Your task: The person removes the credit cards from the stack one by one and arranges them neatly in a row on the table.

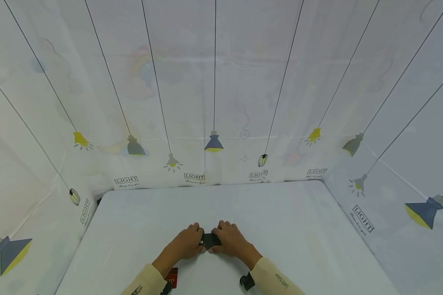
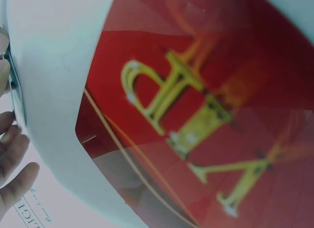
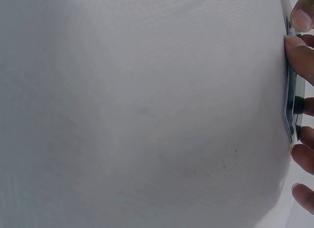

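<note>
A small dark flat rectangle, like a card point(image 1: 211, 241), lies between the two hands, low over the white table. My left hand point(image 1: 186, 242) pinches its left end with thumb and fingers, and my right hand point(image 1: 231, 239) does the same at the right end. In the right wrist view the dark card point(image 3: 290, 95) shows edge-on as a thin strip with a clear, shiny border under the fingers. Near my left wrist lies a red card point(image 1: 174, 277) with gold "VIP" lettering; it fills much of the left wrist view, glossy with reflections.
The white table point(image 1: 280, 221) stretches around the hands. Behind it and at both sides hangs a pale cloth point(image 1: 192, 90) printed with lamps. A black wrist camera point(image 1: 247, 282) sits by the right sleeve, and another dark piece shows at the left cuff.
</note>
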Demonstrator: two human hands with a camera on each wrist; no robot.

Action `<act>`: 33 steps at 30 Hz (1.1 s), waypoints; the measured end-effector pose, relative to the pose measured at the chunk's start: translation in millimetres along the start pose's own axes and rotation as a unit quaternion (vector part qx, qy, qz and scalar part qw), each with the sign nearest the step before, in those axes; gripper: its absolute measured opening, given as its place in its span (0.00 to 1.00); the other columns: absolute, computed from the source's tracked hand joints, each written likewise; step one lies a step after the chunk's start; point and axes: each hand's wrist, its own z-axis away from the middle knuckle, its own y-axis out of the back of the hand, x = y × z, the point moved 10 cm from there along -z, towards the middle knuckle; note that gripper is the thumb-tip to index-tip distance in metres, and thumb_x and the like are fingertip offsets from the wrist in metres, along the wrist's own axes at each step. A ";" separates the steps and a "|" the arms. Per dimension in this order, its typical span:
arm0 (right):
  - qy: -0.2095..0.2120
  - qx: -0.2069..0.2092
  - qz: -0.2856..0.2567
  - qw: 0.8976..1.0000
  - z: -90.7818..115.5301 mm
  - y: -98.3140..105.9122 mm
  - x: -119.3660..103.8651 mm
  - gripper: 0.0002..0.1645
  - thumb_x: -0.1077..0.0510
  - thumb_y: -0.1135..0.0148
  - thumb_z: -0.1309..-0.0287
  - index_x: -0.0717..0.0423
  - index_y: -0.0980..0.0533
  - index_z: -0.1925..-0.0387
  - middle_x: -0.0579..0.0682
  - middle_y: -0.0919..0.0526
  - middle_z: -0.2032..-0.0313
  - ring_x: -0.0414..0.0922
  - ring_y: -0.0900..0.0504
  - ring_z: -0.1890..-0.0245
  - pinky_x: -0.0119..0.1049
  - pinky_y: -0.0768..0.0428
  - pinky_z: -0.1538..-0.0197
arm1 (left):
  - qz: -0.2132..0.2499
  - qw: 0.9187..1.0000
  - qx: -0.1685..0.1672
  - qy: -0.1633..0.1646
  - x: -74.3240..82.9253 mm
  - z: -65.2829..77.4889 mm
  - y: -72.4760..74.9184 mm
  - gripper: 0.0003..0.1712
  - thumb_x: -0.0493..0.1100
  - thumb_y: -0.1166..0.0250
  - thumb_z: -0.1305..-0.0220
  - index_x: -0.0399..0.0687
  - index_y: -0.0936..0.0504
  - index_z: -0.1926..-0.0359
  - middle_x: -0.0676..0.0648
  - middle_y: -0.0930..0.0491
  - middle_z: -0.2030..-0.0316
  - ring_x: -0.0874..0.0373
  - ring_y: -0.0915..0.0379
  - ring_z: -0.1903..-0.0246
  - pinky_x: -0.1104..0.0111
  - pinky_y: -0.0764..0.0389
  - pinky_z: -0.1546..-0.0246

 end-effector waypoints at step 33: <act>0.018 0.044 0.047 0.998 5.2 17.5 -17.5 0.38 0.27 0.31 0.52 0.46 0.19 0.48 0.44 0.23 0.57 0.39 0.25 0.61 0.38 0.26 0.57 | 0.026 1.000 0.002 -0.001 -9.3 14.6 8.0 0.39 0.62 0.26 0.46 0.45 0.22 0.40 0.49 0.26 0.51 0.58 0.25 0.54 0.62 0.19 0.51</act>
